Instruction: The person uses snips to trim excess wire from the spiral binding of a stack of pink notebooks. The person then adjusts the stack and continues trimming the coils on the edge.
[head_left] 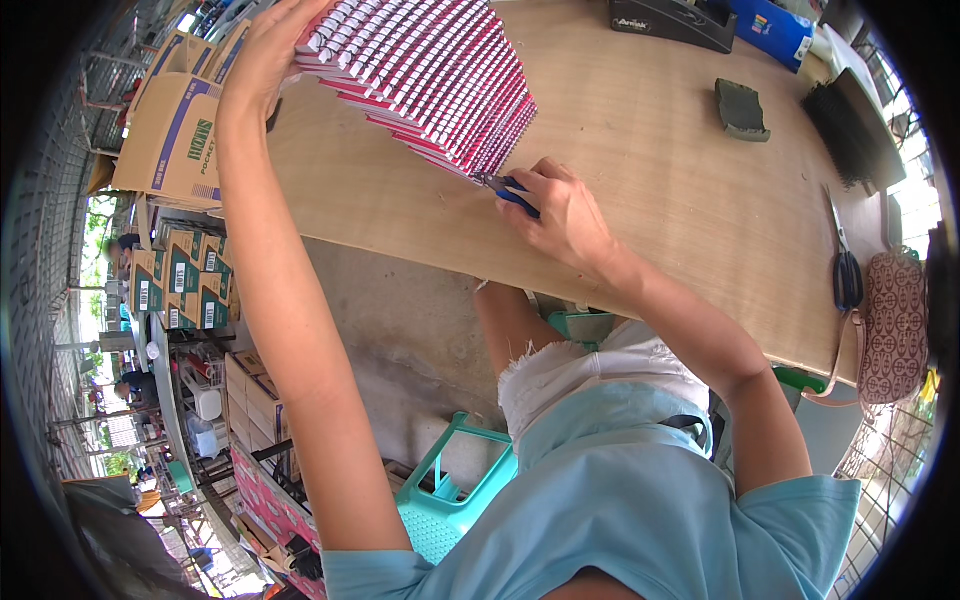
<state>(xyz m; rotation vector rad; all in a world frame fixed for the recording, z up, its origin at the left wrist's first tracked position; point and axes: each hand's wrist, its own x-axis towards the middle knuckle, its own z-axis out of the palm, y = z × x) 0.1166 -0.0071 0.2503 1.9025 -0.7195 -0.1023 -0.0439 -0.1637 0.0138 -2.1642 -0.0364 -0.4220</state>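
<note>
A tall stack of spiral-bound notebooks (pixel 425 75) with red covers and white wire coils stands on the wooden table (pixel 640 210), its coil side facing me. At the stack's far left end, my left hand (pixel 270 50) rests against the notebooks, its fingertips partly hidden. Closed around blue-handled cutting pliers (pixel 520 197), my right hand (pixel 568 215) is at the near lower corner of the stack. The pliers' tips touch or nearly touch the coil ends there; which one I cannot tell.
Scissors (pixel 846 260), a brown patterned pouch (pixel 893 325), a black brush (pixel 850 130) and a dark green block (pixel 741 110) lie to the right. A black tape dispenser (pixel 672 22) stands at the back. Cardboard boxes (pixel 165 140) are stacked left; a teal stool (pixel 455 500) stands below.
</note>
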